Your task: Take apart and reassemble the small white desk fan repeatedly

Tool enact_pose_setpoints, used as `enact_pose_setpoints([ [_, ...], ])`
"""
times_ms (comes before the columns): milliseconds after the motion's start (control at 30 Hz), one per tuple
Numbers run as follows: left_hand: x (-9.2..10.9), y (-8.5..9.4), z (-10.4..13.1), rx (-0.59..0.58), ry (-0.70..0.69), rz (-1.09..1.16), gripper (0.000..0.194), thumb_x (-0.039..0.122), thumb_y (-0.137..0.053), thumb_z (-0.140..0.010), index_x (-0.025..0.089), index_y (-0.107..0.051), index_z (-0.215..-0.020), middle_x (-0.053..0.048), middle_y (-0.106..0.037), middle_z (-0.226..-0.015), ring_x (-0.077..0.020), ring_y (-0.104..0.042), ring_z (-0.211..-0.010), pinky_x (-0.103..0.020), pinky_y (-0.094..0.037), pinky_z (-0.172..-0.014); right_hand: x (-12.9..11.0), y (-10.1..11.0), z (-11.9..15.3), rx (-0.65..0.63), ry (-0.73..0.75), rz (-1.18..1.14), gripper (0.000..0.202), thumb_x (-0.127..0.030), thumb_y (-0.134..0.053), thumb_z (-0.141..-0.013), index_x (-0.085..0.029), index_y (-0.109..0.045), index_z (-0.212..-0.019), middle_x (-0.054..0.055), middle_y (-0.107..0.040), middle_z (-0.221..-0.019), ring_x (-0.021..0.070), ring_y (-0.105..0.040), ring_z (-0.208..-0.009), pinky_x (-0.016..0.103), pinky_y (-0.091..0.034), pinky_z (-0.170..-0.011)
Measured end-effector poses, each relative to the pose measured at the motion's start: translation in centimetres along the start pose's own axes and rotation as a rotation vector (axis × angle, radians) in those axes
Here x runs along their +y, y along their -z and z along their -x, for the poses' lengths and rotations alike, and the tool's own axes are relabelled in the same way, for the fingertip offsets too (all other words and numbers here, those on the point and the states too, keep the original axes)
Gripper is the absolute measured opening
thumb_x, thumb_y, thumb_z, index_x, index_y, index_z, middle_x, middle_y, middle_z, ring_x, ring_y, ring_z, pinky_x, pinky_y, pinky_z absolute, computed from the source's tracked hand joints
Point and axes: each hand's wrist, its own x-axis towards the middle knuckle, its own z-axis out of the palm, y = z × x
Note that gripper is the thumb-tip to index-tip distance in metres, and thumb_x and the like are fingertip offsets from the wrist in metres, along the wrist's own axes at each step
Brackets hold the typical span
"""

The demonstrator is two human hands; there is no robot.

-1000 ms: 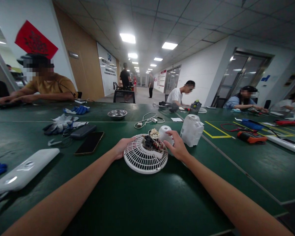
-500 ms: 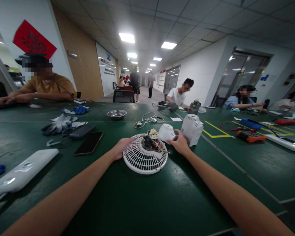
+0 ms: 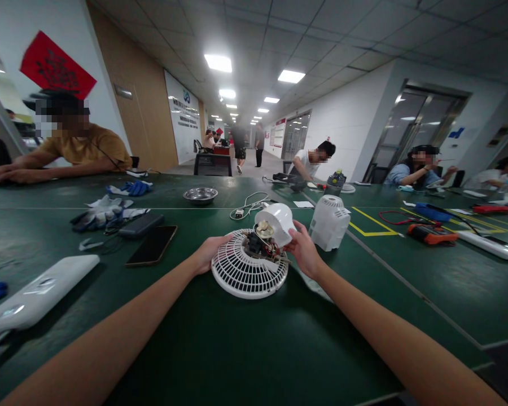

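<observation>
White grille (image 3: 245, 273), roughly level, motor (image 3: 258, 245) uppermost

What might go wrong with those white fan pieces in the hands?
The right hand holds the white cover close to the exposed wires, so it might snag or pinch one. The left hand holds the round grille only at its edge, so a bump might make it twist or slip.

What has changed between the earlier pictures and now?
The right hand, gripping the small white cover, has brought it left and turned it, close to the wired assembly. The left hand stays on the white fan grille; the tall white housing and phone are unmoved.
</observation>
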Motion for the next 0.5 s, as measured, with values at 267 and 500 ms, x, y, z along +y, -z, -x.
enact_pose_setpoints([
  [267,-0.2,0.4,-0.2,-0.023,-0.014,-0.051,0.023,0.021,-0.065,-0.084,0.004,-0.068,-0.099,-0.018,-0.072,-0.095,-0.0231,-0.071,-0.080,-0.036,-0.058,-0.081,-1.4,-1.6,2.3,-0.120,0.273,0.429,0.080,-0.035,-0.073,-0.072,-0.030,-0.031,-0.139,0.005,-0.062,-0.108,0.0240,-0.060,-0.097,0.044,-0.045,-0.094],
  [500,0.0,0.0,-0.2,0.102,-0.264,-0.297,0.042,0.023,-0.072,-0.077,0.011,-0.063,-0.116,-0.018,-0.067,-0.115,-0.0270,-0.067,-0.100,-0.040,-0.052,-0.089,-2.1,-1.6,2.7,-0.224,0.428,0.775,0.079,-0.032,-0.072,-0.072,-0.027,-0.034,-0.142,0.010,-0.055,-0.125,0.0299,-0.053,-0.112,0.050,-0.038,-0.102],
])
